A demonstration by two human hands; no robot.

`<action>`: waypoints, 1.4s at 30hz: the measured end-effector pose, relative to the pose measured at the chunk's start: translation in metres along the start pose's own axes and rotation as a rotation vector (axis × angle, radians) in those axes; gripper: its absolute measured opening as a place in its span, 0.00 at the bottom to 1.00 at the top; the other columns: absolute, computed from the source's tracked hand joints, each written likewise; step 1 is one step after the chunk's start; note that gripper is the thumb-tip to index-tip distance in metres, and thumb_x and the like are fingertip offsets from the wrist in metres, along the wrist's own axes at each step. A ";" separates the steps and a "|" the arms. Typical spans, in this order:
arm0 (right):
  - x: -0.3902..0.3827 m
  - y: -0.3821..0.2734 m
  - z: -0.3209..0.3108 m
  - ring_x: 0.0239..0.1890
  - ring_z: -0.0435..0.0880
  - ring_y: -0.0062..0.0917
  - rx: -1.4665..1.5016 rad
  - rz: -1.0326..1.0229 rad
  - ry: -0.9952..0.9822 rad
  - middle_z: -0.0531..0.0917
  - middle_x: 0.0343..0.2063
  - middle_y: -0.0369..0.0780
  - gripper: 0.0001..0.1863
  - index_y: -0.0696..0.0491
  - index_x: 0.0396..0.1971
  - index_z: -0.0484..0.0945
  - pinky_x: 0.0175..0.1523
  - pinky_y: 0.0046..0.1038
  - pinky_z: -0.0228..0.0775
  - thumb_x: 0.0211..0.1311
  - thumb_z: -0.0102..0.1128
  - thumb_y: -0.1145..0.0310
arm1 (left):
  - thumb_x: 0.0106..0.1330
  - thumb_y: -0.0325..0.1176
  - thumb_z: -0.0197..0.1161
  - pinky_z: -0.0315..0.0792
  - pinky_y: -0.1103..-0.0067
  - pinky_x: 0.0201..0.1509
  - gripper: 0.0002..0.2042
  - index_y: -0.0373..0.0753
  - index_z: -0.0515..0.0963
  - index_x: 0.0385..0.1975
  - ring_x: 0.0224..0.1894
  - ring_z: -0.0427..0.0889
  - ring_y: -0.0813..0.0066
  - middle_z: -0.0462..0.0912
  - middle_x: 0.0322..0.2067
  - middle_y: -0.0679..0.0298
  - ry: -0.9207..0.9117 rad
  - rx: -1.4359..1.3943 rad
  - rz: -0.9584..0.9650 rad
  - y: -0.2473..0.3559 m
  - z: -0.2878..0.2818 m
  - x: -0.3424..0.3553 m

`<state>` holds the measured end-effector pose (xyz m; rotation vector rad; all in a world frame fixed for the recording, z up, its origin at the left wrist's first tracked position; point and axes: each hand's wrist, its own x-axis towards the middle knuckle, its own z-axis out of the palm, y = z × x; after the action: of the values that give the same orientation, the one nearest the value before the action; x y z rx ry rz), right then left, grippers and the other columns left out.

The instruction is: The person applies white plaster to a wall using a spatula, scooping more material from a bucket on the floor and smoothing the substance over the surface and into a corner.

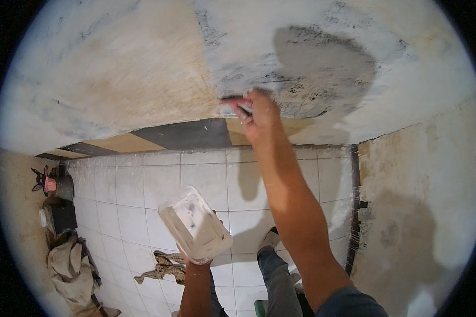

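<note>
Against wall (143, 68), right hand (259, 119), putty knife (237, 105) lying level, blade leftward

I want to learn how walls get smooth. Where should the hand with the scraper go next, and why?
Probably a short sweep to the right. The right hand presses a small scraper against the wall at the left edge of a dark wet patch that looks rough and uneven. The left hand holds a white tray below, ready for more filler.
</note>
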<state>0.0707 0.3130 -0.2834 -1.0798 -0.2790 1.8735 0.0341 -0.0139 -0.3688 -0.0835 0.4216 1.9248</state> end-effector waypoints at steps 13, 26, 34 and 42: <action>0.025 0.061 -0.085 0.46 0.79 0.28 0.139 -0.127 -0.151 0.77 0.44 0.36 0.19 0.49 0.49 0.67 0.49 0.38 0.76 0.59 0.56 0.81 | 0.60 0.61 0.55 0.67 0.48 0.58 0.37 0.47 0.60 0.66 0.58 0.70 0.47 0.68 0.60 0.50 0.039 -0.105 -0.069 0.019 -0.011 -0.009; -0.050 0.059 -0.057 0.47 0.77 0.23 0.020 -0.214 -0.064 0.76 0.44 0.36 0.19 0.48 0.49 0.68 0.52 0.32 0.70 0.59 0.56 0.80 | 0.57 0.63 0.57 0.67 0.51 0.61 0.40 0.48 0.59 0.67 0.61 0.69 0.49 0.68 0.61 0.54 0.119 0.036 0.005 0.024 0.015 -0.009; -0.035 0.043 0.007 0.39 0.76 0.24 0.037 -0.226 0.199 0.76 0.39 0.37 0.10 0.53 0.41 0.68 0.45 0.27 0.76 0.61 0.56 0.75 | 0.57 0.64 0.57 0.66 0.50 0.62 0.41 0.49 0.57 0.68 0.62 0.67 0.50 0.65 0.63 0.54 0.155 0.146 0.006 0.041 0.000 -0.017; -0.115 -0.011 0.031 0.39 0.78 0.21 0.049 -0.392 -0.205 0.77 0.32 0.35 0.08 0.52 0.37 0.74 0.42 0.26 0.76 0.57 0.55 0.76 | 0.62 0.62 0.53 0.62 0.56 0.65 0.38 0.48 0.56 0.68 0.64 0.64 0.54 0.62 0.65 0.57 -0.131 0.129 -0.106 0.053 -0.006 -0.020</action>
<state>0.0754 0.2339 -0.1939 -0.7367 -0.5214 1.6254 -0.0076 -0.0514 -0.3563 0.1020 0.4429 1.7832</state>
